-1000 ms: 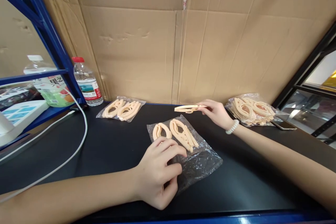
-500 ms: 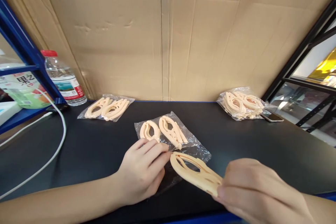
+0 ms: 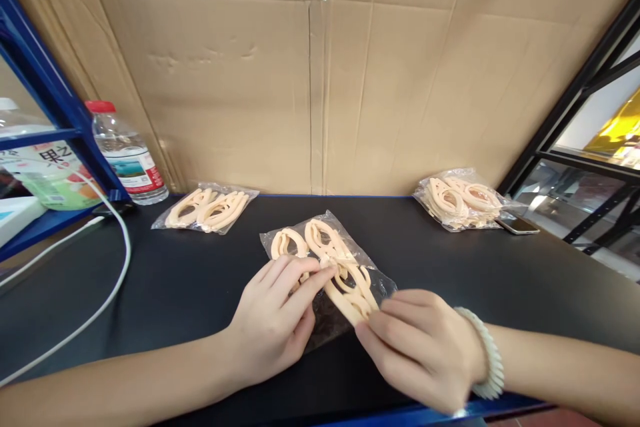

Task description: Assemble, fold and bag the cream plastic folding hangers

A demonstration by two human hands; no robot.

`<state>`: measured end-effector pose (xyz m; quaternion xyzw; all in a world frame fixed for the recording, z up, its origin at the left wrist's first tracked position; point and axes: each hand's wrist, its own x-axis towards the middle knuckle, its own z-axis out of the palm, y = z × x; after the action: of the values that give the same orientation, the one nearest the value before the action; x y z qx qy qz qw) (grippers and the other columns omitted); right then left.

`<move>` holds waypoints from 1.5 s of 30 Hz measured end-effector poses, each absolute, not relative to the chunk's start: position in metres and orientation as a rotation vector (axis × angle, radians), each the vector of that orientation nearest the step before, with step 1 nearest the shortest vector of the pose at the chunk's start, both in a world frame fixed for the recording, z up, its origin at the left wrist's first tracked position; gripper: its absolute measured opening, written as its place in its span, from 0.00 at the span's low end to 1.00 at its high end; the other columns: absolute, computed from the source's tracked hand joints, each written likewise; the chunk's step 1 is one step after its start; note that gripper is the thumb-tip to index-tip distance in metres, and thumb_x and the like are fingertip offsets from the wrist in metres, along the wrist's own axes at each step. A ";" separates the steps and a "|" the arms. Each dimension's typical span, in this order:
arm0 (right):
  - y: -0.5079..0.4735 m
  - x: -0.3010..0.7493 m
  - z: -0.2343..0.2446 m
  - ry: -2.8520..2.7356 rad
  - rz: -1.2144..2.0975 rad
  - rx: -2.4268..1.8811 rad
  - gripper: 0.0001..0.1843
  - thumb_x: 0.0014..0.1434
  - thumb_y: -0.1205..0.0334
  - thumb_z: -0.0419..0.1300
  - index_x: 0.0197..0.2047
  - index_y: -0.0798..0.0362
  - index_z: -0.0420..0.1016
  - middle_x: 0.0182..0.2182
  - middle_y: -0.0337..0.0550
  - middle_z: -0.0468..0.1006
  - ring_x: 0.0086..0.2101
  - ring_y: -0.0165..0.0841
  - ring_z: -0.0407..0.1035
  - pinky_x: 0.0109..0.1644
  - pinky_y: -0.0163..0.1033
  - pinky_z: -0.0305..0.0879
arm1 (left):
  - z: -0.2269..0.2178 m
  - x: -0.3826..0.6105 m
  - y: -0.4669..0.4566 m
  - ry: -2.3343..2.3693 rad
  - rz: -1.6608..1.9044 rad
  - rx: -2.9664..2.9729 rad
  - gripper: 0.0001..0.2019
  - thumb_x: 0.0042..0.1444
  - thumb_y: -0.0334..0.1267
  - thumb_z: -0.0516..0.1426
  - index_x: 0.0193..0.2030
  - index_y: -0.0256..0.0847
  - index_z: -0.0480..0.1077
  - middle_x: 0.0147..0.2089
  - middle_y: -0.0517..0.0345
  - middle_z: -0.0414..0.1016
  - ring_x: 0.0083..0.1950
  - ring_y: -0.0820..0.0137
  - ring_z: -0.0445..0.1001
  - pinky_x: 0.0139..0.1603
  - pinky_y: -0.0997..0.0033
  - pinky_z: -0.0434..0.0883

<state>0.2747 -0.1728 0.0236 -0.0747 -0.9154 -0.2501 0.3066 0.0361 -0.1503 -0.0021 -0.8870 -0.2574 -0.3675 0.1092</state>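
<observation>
My right hand (image 3: 425, 347) pinches a beige folded plastic hanger (image 3: 345, 301) by its near end. The hanger's far end lies at the mouth of a clear plastic bag (image 3: 384, 283), overlapping the bag. Two more beige folded hangers, a left one (image 3: 289, 240) and a right one (image 3: 323, 233), are inside that bag on the table. With fingers bent, my left hand (image 3: 275, 310) grips the bag at its open edge, and its fingertips touch the far end of the held hanger. The left hand covers part of the bag and the left hanger.
Another bag of hangers (image 3: 207, 208) lies at the back left, and a stack of bagged hangers (image 3: 463, 200) at the back right beside a phone (image 3: 520, 223). A water bottle (image 3: 127, 160) and a white cable (image 3: 117, 287) are at left. Cardboard (image 3: 240, 100) stands behind the black table.
My right hand has moved left and forward, bringing the hanger from in front of the bag over its mouth. My left hand stays at the bag.
</observation>
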 end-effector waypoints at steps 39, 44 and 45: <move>-0.070 0.337 0.003 -2.612 -0.158 -0.611 0.22 0.62 0.74 0.51 0.58 0.53 0.64 0.55 0.55 0.63 0.50 0.41 0.64 0.54 0.51 0.67 | 0.031 0.017 -0.148 -0.490 -0.597 -3.039 0.20 0.49 0.23 0.53 0.48 0.41 0.71 0.46 0.49 0.68 0.47 0.62 0.68 0.49 0.59 0.70; -0.077 0.331 -0.002 -2.517 0.137 -0.538 0.15 0.64 0.70 0.55 0.54 0.52 0.66 0.53 0.54 0.63 0.50 0.39 0.65 0.53 0.48 0.68 | 0.029 0.015 -0.147 -0.500 -0.566 -2.938 0.13 0.52 0.24 0.53 0.43 0.41 0.72 0.45 0.50 0.69 0.45 0.62 0.69 0.46 0.61 0.70; -0.078 0.330 -0.002 -2.496 0.180 -0.522 0.14 0.64 0.70 0.55 0.52 0.53 0.67 0.52 0.54 0.64 0.50 0.39 0.65 0.53 0.48 0.68 | 0.027 0.015 -0.147 -0.493 -0.570 -2.900 0.09 0.55 0.26 0.54 0.40 0.40 0.72 0.44 0.50 0.70 0.44 0.63 0.69 0.45 0.62 0.70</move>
<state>0.3297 -0.0781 -0.0025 -0.1954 -0.9349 0.0674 0.2884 0.0152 -0.1468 0.0272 -0.9653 -0.1640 -0.1898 0.0724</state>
